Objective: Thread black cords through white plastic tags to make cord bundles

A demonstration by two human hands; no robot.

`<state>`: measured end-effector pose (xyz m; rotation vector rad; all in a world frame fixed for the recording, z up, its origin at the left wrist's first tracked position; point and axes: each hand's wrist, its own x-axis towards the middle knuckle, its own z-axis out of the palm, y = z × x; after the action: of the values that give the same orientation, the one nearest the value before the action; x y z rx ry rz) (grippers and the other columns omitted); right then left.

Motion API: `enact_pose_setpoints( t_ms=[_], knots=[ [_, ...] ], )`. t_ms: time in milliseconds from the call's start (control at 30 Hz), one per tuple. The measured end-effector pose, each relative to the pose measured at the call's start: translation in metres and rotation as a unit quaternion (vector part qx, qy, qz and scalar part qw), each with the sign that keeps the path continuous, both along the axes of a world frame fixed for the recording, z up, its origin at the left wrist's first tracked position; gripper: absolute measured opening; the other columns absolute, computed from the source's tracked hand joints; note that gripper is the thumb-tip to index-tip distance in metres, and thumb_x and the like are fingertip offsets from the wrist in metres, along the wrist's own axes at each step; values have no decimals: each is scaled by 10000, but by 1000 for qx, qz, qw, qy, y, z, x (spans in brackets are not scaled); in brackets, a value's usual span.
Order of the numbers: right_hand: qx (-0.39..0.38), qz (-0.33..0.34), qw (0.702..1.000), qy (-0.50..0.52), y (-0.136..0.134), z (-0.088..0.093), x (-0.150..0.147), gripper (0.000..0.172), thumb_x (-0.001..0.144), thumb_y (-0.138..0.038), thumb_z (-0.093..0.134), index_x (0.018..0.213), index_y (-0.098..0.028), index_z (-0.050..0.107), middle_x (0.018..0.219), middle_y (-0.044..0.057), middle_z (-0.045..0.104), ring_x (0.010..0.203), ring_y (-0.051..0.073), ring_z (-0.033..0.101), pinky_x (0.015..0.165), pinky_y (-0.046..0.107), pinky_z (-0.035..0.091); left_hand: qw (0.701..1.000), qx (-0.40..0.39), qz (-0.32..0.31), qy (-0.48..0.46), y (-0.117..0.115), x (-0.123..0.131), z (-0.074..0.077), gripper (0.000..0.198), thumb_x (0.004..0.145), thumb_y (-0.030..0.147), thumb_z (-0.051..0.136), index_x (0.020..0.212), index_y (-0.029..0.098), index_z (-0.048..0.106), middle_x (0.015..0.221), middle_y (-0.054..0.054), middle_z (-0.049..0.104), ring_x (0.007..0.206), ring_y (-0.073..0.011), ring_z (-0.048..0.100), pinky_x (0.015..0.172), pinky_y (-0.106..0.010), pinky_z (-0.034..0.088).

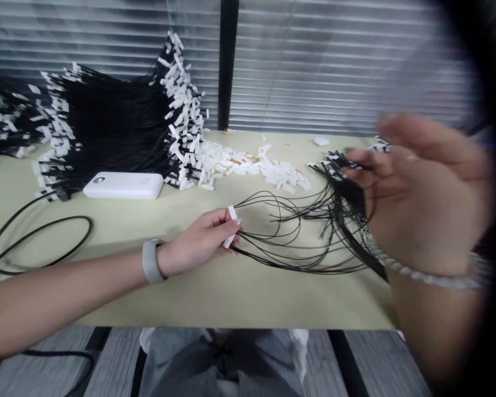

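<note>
My left hand (209, 237) pinches a few white connectors (231, 213) at the middle of the table. Thin black wires (289, 264) run from them to the right, in loose loops. On the right, my right hand (421, 187) is raised over a bundle of black wires (349, 193) and is blurred. Its thumb and fingertips are close together near the bundle's upper ends; what lies between them is too blurred to make out.
A large stack of black wires (119, 121) with white ends stands at the back left. Loose white connectors (273, 168) lie beside it. A white power bank (124, 185) and a looped black cable (89, 220) are on the left. Blinds (314, 66) rise behind the table (240, 309).
</note>
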<state>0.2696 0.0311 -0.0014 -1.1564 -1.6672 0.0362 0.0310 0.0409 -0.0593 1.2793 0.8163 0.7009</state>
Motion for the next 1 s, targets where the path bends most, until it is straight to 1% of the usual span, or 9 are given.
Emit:
enact_pose_setpoints(
  t_ms=[67, 167, 300, 500, 633, 733, 800, 867, 1000],
  knots=[
    [-40, 37, 991, 119, -1, -8, -9, 305, 878, -285, 402, 1177, -333, 437, 1207, 42, 499, 700, 147, 607, 525, 316, 507, 1000, 11, -4, 11, 0, -1, 1, 212, 832, 353, 512, 785, 147, 525, 693, 10, 514, 647, -92, 489, 633, -226, 410],
    [-107, 63, 980, 154, 0, -19, -18, 265, 844, -309, 499, 1109, -296, 504, 1021, 28, 589, 418, 54, 431, 367, 244, 390, 999, 19, -12, 23, 0, -1, 1, 212, 843, 354, 491, 802, 148, 525, 697, 7, 518, 646, -94, 483, 622, -222, 399],
    [-160, 73, 983, 45, -2, -23, -19, 208, 824, -335, 539, 989, -229, 607, 812, 19, 615, 511, 77, 479, 439, 225, 402, 998, 38, -20, 42, 0, -1, -1, 224, 841, 365, 489, 816, 148, 535, 687, 5, 528, 640, -100, 484, 625, -230, 393],
    [-138, 130, 967, -170, -3, -26, -25, 201, 816, -328, 542, 940, -196, 630, 896, 49, 620, 736, 134, 556, 601, 257, 464, 997, 49, -25, 46, 0, -1, 0, 231, 840, 377, 482, 807, 153, 530, 683, 5, 524, 636, -104, 479, 648, -243, 399],
    [-58, 30, 976, -206, 1, -19, -15, 163, 802, -300, 549, 907, -194, 616, 831, 52, 607, 731, 155, 542, 654, 298, 443, 999, 32, -24, 37, -1, -1, 1, 226, 841, 375, 487, 812, 154, 524, 685, 7, 519, 643, -100, 479, 643, -235, 398],
    [-92, -21, 973, -211, 2, -6, 2, 165, 807, -338, 542, 745, -192, 590, 609, 7, 542, 548, 112, 465, 542, 265, 381, 999, 19, -21, 26, -1, -1, 1, 224, 841, 371, 493, 810, 151, 523, 693, 10, 506, 659, -96, 482, 653, -233, 406],
    [-177, 42, 950, -252, 2, 1, 8, 259, 820, -371, 519, 641, -189, 563, 486, -27, 466, 457, 82, 389, 483, 242, 329, 1000, 10, -12, 12, -1, 0, 1, 217, 838, 364, 502, 805, 151, 520, 703, 11, 500, 656, -93, 478, 645, -231, 408],
    [-246, 137, 908, -310, 1, 1, 7, 288, 825, -368, 503, 613, -187, 578, 440, -45, 445, 421, 67, 359, 462, 226, 300, 1000, 3, -8, 1, -1, 0, 2, 207, 837, 352, 506, 793, 149, 514, 706, 10, 496, 650, -90, 472, 631, -223, 405],
    [-268, 226, 849, -396, -2, -7, -7, 196, 792, -259, 497, 669, -216, 643, 488, -48, 529, 439, 68, 417, 493, 213, 313, 1000, -4, -5, -6, -2, 0, 3, 199, 837, 339, 505, 777, 149, 506, 694, 12, 487, 637, -87, 460, 618, -216, 404]
  ],
)
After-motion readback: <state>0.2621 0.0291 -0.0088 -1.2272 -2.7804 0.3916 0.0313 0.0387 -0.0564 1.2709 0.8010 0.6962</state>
